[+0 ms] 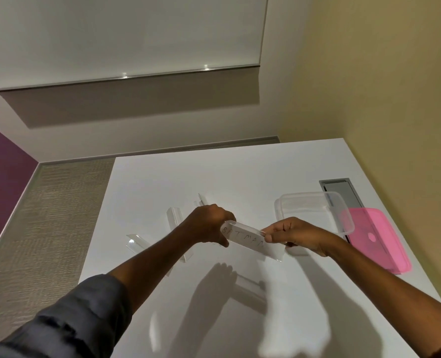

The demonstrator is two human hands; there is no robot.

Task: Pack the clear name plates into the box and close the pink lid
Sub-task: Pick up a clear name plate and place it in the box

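While we pinch the name plate [250, 240] endwise, left hand [209, 223] and right hand [294, 235], the box [314, 213] waits at two o'clock, nearer our right.

A white table [188, 177] stands in the corner of a room, its far right edge close against a pale yellow wall [382, 86]. A grey rectangular cable hatch [343, 192] is set flush into the tabletop near that wall. Above, a large whiteboard [123, 32] with a thin metal tray [126, 78] along its lower edge hangs on an off-white wall. To the left, woven beige carpet [46, 228] covers the floor, meeting a purple wall [0, 182] at the frame's edge. Soft shadows fall across the table's near surface.
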